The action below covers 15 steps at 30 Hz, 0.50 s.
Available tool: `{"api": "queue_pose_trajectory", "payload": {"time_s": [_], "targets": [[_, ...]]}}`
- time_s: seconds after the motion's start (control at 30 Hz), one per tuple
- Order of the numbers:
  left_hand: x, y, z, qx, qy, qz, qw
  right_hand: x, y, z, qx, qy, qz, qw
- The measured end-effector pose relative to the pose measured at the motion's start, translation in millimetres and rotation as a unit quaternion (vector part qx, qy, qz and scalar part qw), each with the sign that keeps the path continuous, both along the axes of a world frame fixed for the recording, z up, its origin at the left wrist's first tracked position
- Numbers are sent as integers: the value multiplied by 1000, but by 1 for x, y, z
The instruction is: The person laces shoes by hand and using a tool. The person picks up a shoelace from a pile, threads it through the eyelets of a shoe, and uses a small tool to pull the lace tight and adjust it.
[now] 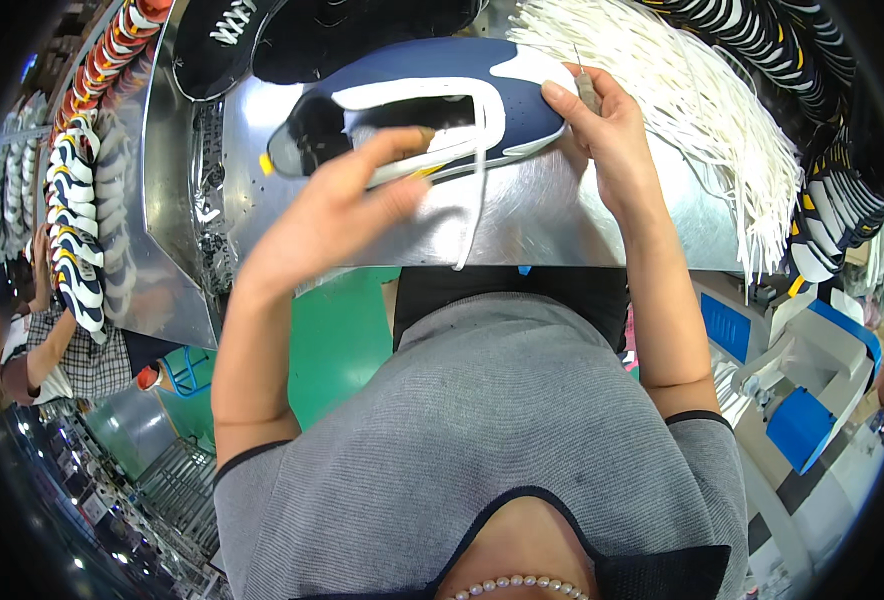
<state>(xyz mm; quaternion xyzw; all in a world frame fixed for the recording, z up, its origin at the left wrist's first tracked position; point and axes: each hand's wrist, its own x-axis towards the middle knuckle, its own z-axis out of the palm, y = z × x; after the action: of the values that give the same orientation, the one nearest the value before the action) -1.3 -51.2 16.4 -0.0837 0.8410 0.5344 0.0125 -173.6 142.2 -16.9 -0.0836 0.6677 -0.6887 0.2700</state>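
A navy and white shoe upper (412, 70) lies on its side across the metal table, its toe to the right and heel to the left. A white shoelace (479, 200) hangs from its opening down over the table's near edge. My left hand (347, 200), slightly blurred, is over the near side of the opening, fingers stretched out and thumb apart. At the toe, my right hand (617, 125) is closed around a small awl-like tool (588, 92) with a stubby grey-brown handle and a thin metal point. Its fingers are also close against the toe.
Loose white laces (682, 100) lie piled at the right of the metal table (552, 220). Black shoe uppers (362, 40) lie behind, and stacked uppers (77, 220) line the left. A blue and white machine (802, 390) stands at right. Another person's arm (47, 345) shows at far left.
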Motion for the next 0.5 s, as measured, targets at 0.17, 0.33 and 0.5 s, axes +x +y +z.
{"api": "queue_pose_trajectory", "payload": {"time_s": [0.17, 0.33, 0.5], "targets": [[-7, 23, -5, -283, 59, 78, 954, 10, 12, -7, -58, 55, -18, 997], [-15, 40, 14, -333, 190, 68, 921, 50, 3, -3, 10, 100, 165, 981], [-20, 20, 69, -266, 204, 148, 930, 75, 50, -12, 94, 155, 410, 894]]}}
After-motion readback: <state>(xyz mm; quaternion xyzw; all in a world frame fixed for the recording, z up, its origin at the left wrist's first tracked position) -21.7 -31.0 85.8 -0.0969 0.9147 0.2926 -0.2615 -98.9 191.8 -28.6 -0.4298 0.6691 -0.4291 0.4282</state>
